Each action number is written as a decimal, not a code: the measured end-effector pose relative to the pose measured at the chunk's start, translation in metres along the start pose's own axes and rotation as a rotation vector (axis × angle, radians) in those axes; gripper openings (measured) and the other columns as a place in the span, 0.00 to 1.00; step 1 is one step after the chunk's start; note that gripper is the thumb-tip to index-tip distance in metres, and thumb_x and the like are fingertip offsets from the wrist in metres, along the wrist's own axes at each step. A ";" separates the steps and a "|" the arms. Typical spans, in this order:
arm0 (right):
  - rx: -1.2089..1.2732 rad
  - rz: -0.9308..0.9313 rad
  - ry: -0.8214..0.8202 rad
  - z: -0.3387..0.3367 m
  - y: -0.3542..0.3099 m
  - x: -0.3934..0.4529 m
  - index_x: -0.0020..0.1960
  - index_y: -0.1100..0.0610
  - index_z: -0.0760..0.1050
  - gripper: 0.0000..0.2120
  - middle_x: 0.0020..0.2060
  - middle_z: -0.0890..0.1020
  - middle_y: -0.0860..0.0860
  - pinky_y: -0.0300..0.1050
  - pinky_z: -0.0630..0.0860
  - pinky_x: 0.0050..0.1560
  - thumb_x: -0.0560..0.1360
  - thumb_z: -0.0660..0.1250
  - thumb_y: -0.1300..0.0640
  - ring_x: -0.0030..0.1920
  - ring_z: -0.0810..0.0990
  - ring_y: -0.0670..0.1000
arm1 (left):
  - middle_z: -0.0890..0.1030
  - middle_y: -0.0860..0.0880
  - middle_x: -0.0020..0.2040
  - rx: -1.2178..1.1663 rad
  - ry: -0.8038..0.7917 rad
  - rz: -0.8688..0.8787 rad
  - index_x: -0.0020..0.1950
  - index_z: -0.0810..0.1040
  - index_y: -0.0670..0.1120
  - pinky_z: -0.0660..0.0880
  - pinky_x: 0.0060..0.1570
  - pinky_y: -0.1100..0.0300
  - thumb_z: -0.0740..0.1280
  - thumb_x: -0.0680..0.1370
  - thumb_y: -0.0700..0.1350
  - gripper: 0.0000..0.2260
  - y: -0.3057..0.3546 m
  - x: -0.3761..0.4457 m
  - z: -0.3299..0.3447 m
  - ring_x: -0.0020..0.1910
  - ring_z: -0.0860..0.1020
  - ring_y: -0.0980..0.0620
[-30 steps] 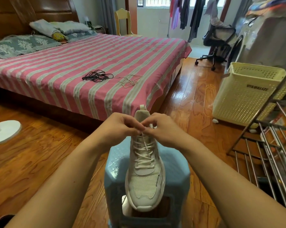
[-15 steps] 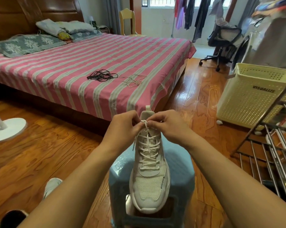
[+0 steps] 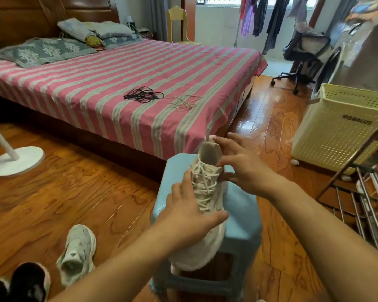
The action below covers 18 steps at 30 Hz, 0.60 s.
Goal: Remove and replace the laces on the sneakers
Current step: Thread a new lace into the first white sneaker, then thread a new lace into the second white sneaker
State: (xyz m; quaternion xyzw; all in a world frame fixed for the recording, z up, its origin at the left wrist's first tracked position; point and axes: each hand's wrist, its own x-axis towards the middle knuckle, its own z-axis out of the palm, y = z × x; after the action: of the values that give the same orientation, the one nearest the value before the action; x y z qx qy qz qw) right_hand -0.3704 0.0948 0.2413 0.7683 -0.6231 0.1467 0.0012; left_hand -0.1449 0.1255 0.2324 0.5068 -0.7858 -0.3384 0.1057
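Left to right. 2nd sneaker (image 3: pixel 76 253) lies on the floor at far left, well apart from the stool, beside a dark shoe (image 3: pixel 29 280). On the bed (image 3: pixel 75 83): black laces (image 3: pixel 143 95), then pale laces (image 3: pixel 183 102) just beside them, both well out of reach from where your hands sit.

Your left hand (image 3: pixel 188 205) lies across the midfoot of the laced sneaker (image 3: pixel 205 214), fingers straight and pressing down, thumb along the far side. No curl I can see, so a flat hold, not a grip.

The sneaker sits on the blue stool (image 3: pixel 242 205), toe toward you, heel toward the bed, long axis running away from you and tilted slightly right.

Your right hand (image 3: pixel 242 168) is at the collar end, fingers spread and relaxed, tips touching tongue and collar, pinching nothing.

Judgement: the lace ends sit at the top eyelets, directly under your right hand, so it's nearer. Keep the left pinning and pull along the shoe's axis, heelward.
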 end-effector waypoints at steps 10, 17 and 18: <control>0.254 0.028 -0.376 -0.024 -0.048 -0.026 0.65 0.40 0.75 0.27 0.74 0.64 0.41 0.47 0.63 0.74 0.69 0.75 0.37 0.72 0.62 0.46 | 0.75 0.56 0.69 0.294 0.050 0.263 0.76 0.64 0.59 0.68 0.70 0.46 0.83 0.64 0.54 0.45 -0.075 0.019 -0.068 0.68 0.72 0.51; 0.201 -0.062 -0.179 -0.010 -0.102 -0.023 0.40 0.40 0.74 0.12 0.41 0.76 0.43 0.43 0.69 0.42 0.69 0.75 0.37 0.41 0.73 0.43 | 0.66 0.52 0.77 0.302 0.322 0.214 0.80 0.61 0.60 0.65 0.75 0.48 0.78 0.73 0.54 0.40 -0.116 0.007 -0.099 0.76 0.63 0.50; 0.246 -0.032 -0.127 -0.011 -0.121 -0.019 0.36 0.39 0.70 0.15 0.36 0.75 0.43 0.40 0.66 0.38 0.69 0.74 0.36 0.38 0.73 0.42 | 0.65 0.51 0.77 0.218 0.424 0.123 0.80 0.62 0.58 0.65 0.75 0.48 0.76 0.75 0.53 0.37 -0.125 0.002 -0.111 0.76 0.63 0.48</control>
State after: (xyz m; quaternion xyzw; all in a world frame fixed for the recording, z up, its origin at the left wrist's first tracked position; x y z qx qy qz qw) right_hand -0.2603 0.1425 0.2696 0.7803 -0.5868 0.1730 -0.1299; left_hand 0.0015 0.0443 0.2354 0.5260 -0.8073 -0.1307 0.2333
